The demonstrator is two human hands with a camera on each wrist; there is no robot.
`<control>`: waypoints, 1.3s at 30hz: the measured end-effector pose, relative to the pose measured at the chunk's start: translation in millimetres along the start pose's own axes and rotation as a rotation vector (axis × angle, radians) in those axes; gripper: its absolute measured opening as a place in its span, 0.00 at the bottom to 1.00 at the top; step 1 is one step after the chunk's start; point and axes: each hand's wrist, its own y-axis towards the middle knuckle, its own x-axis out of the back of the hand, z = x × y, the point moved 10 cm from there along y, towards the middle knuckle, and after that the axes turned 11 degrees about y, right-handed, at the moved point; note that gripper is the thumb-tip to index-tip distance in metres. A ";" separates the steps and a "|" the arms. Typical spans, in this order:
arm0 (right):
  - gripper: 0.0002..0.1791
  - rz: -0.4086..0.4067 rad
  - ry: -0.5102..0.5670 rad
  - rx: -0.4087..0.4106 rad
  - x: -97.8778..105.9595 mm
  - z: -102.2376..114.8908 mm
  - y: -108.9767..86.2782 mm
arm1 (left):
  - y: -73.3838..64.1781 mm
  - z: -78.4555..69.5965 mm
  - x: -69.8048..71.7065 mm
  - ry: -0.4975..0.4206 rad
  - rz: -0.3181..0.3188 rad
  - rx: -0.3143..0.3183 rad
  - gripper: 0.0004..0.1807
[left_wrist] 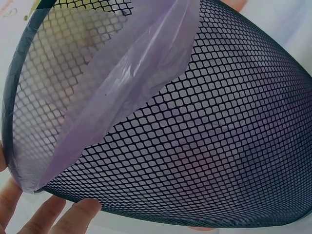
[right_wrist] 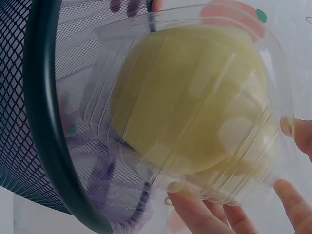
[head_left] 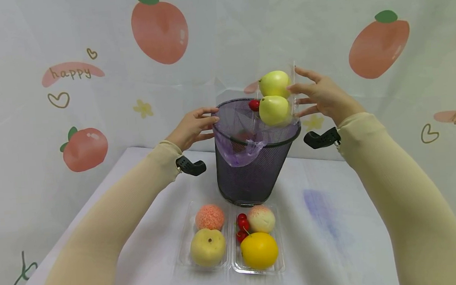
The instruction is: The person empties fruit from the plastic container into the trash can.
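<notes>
Before a fruit-printed backdrop (head_left: 220, 32), the person's right hand (head_left: 324, 98) grips a clear tray (right_wrist: 105, 97) of yellow-green fruits (head_left: 275, 110), tipped on edge over a mesh bin (head_left: 250, 176). The left hand's (head_left: 192, 128) extended fingers touch the bin's rim; two filled trays (head_left: 259, 271) lie in front.

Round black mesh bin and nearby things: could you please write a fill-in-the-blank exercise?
1. The person's ____ hand holds a clear plastic tray with yellow-green pears.
2. The thin, translucent plastic bag lining the round black mesh bin is ____.
3. On the white table, ____ other clear plastic trays hold fruit.

right; purple; two
</notes>
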 end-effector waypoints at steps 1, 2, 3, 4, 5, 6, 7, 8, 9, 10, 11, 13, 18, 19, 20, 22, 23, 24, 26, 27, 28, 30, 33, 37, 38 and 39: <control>0.42 -0.003 -0.013 0.003 -0.4 0.7 0.1 | 0.2 0.0 0.2 0.000 0.000 -0.001 0.24; 0.42 -0.007 -0.025 0.005 -0.8 1.3 0.2 | 0.2 -0.1 0.4 0.003 0.001 -0.002 0.24; 0.42 -0.009 -0.035 0.006 -1.3 1.8 0.2 | 0.1 -0.1 0.6 0.008 0.002 -0.002 0.24; 0.42 -0.011 -0.043 0.008 -1.8 2.2 0.1 | 0.1 0.0 0.7 0.011 0.002 -0.002 0.24; 0.42 -0.013 -0.051 0.009 -2.3 2.4 -0.1 | 0.0 0.1 0.7 0.012 0.003 -0.002 0.24; 0.42 -0.015 -0.057 0.008 -2.6 2.4 -0.2 | 0.0 0.4 0.8 0.012 0.003 -0.001 0.24; 0.42 -0.016 -0.062 0.009 -2.9 2.4 -0.3 | 0.0 0.5 0.9 0.013 0.003 0.000 0.25; 0.43 -0.018 -0.066 0.010 -3.1 2.2 -0.3 | -0.1 0.8 1.1 0.013 0.002 0.002 0.25; 0.43 -0.019 -0.069 0.011 -3.4 2.1 -0.4 | -0.4 0.8 1.2 0.010 0.000 0.003 0.25; 0.43 -0.022 -0.073 0.012 -3.6 2.1 -0.5 | -0.6 0.8 1.3 0.008 -0.002 0.004 0.24; 0.43 -0.025 -0.076 0.014 -3.7 2.2 -0.5 | -0.9 0.8 1.5 0.005 -0.003 0.005 0.24; 0.43 -0.029 -0.084 0.020 -4.2 2.8 -0.5 | -1.4 0.9 1.8 0.002 -0.005 0.005 0.24; 0.44 -0.030 -0.106 0.041 -6.7 6.7 -0.7 | -1.9 0.8 2.7 0.001 -0.008 0.003 0.24; 0.44 -0.030 -0.109 0.046 -7.1 7.5 -0.8 | -1.8 0.7 2.8 0.003 -0.008 0.003 0.24; 0.44 -0.028 -0.109 0.049 -7.4 8.3 -0.8 | -1.8 0.6 2.8 0.003 -0.009 0.003 0.24; 0.44 -0.027 -0.112 0.053 -7.9 9.3 -0.8 | -1.8 0.5 2.7 0.004 -0.008 0.003 0.24; 0.44 -0.026 -0.115 0.054 -8.1 9.5 -0.6 | -1.9 0.4 2.3 0.004 -0.008 0.002 0.24; 0.44 -0.028 -0.123 0.057 -8.3 9.7 -0.9 | -1.9 0.4 2.1 0.004 -0.007 0.002 0.24; 0.44 -0.027 -0.136 0.058 -8.8 9.5 -1.1 | -2.2 0.4 1.3 0.002 -0.005 0.001 0.24; 0.44 -0.028 -0.142 0.060 -9.0 9.2 -1.2 | -2.6 0.4 1.0 0.002 -0.003 0.001 0.24; 0.44 -0.028 -0.146 0.061 -9.2 9.0 -1.3 | -2.8 0.3 0.7 0.003 -0.003 0.001 0.24; 0.44 -0.030 -0.153 0.067 -9.2 8.7 -1.5 | -2.9 0.2 0.3 0.005 -0.001 0.000 0.24; 0.44 -0.045 -0.171 0.091 -7.0 10.9 -1.6 | -3.4 -0.1 0.0 0.009 -0.001 0.000 0.24; 0.45 -0.077 -0.183 0.150 -0.8 20.2 -3.5 | -3.5 0.1 0.5 0.009 -0.002 0.002 0.24; 0.46 -0.083 -0.177 0.167 0.9 23.3 -4.3 | -3.7 0.1 0.6 0.008 -0.003 0.002 0.24; 0.46 -0.088 -0.169 0.181 2.6 26.2 -5.0 | -3.9 0.1 0.7 0.008 -0.003 0.003 0.24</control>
